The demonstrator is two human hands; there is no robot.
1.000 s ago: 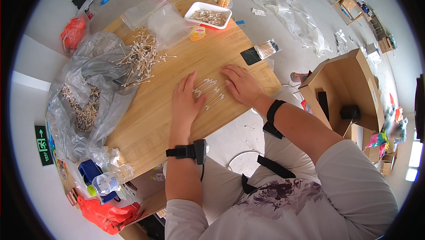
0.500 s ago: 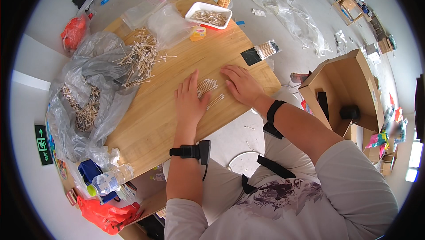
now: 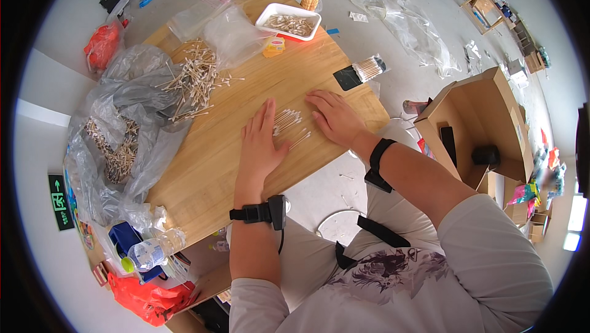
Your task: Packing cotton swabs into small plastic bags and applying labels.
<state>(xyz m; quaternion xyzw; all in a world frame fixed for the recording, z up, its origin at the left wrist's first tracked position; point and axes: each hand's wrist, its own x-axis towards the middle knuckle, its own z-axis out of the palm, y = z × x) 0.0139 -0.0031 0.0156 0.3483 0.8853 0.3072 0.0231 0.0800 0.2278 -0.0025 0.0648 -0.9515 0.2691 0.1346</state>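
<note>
Head view: small batch of cotton swabs (image 3: 286,120) roughly aligned between left hand (image 3: 255,147) and right hand (image 3: 338,118), both open, gripping nothing.
Left unaligned: tangled swab heap (image 3: 200,78) at ten o'clock.

Left hand (image 3: 258,143) shifted slightly right, cotton swabs (image 3: 286,121) more covered

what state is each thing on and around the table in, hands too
left hand: open, palm down, partly hiding swabs
right hand: open, palm down, fingers slightly curved
swabs between hands: loosely lined up
swab pile: jumbled
white tray: uncovered, swabs inside
cardboard box: open
bottle: capped
</note>
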